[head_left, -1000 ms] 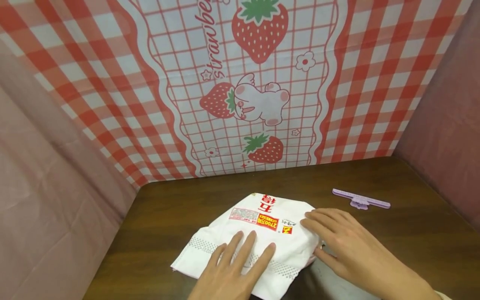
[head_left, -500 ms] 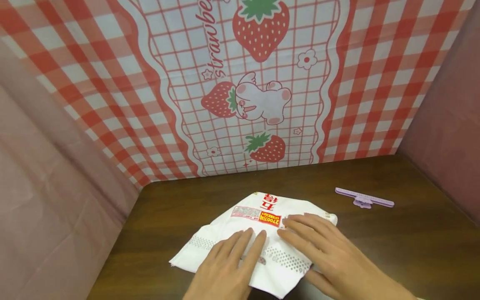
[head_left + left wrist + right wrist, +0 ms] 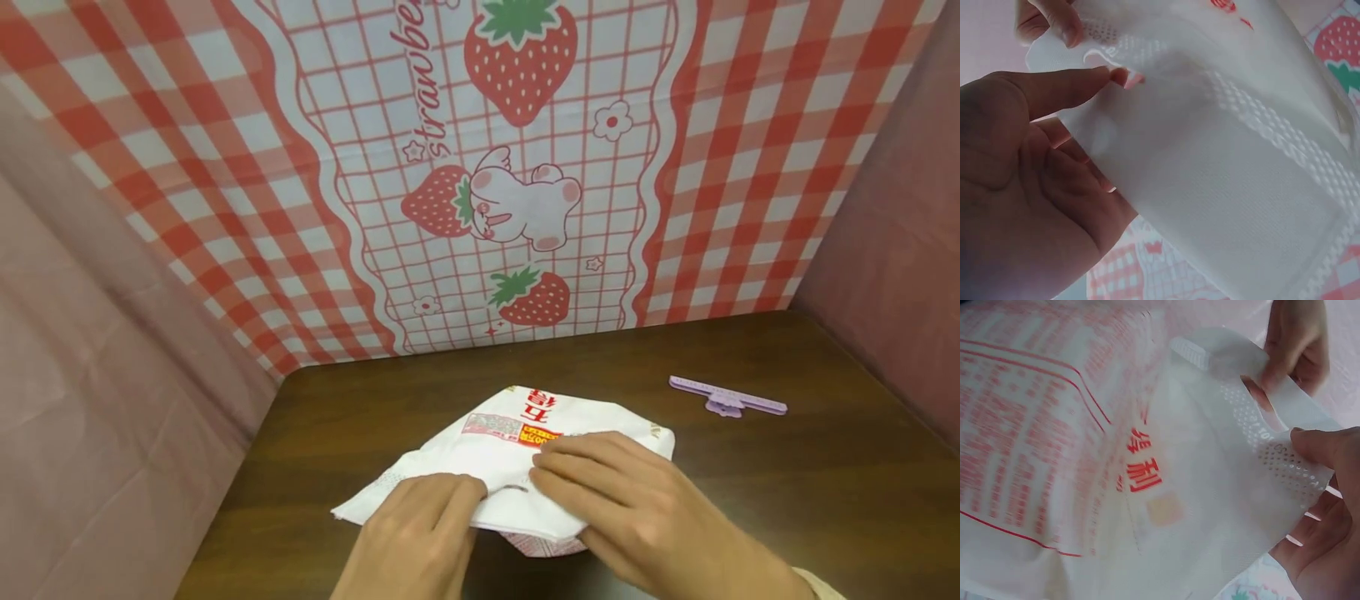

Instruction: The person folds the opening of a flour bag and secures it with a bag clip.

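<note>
Red cursive lettering reading "strawbe" runs sideways up the checked cloth at upper center of the frame, cut off at the top edge. Below, a red-and-yellow label on the white bag shows "00万", partly behind the right hand. In the right wrist view, red characters at center read "得利"; small red print at left is too blurred to read.

Cloth-screened tabletop booth, type of room unclear. Dark wood-grain table under gripped bag; strawberry-print gingham cloth hanging beyond it; plain pink drapes left and right of grip.
</note>
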Motion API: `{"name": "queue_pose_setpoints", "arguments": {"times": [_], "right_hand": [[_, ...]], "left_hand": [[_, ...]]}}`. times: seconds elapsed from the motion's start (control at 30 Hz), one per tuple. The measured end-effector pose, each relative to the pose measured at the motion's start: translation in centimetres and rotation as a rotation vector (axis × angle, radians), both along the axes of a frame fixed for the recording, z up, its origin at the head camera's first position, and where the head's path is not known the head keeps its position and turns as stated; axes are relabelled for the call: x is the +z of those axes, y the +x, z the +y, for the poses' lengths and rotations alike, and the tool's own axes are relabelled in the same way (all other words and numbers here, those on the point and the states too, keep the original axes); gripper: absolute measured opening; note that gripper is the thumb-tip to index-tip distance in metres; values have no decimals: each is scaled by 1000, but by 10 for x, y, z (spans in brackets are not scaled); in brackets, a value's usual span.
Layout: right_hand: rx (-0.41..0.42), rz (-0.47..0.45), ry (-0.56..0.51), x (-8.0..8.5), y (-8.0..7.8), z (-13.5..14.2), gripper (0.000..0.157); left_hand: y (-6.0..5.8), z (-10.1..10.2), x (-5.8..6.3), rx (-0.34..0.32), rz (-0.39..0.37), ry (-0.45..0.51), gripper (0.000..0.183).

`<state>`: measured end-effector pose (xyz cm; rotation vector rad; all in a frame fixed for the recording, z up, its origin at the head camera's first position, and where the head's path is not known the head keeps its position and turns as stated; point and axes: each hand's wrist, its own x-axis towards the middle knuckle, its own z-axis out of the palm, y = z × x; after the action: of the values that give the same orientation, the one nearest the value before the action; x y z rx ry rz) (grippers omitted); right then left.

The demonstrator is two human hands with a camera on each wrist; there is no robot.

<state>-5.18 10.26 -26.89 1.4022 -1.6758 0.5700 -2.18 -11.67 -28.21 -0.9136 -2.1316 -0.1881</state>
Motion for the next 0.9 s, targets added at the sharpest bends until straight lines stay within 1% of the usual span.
{"name": "queue_pose_setpoints", "arguments": {"times": [0.07,0.17,0.3,0.47,0.6,0.73,0.87,0.9], "right_hand": [[2,1,-18,4,-2,-1,28],[-4,-7,-33,7,-3,-2,27],[1,-25,-42,5,-5,0,26],[22,-34,-64,2,-8,3,26],[29,-33,-82,2,-11,3,26],[31,-29,-106,4,-13,5,26],[29,-41,-130,5,-13,7,26],[30,-44,-136,5,-13,8,26]], "left_hand": [[-1,-5,3,-3,3,5,32],[-2,-12,5,-1,-23,2,33],[-2,-17,8,7,-51,-17,35],[-3,-22,9,13,-55,-15,35],[-4,-28,11,38,-68,-22,36],[-6,-36,13,33,-102,4,36],[-8,-44,14,25,-134,33,32],[-8,-45,15,25,-142,40,28]]}}
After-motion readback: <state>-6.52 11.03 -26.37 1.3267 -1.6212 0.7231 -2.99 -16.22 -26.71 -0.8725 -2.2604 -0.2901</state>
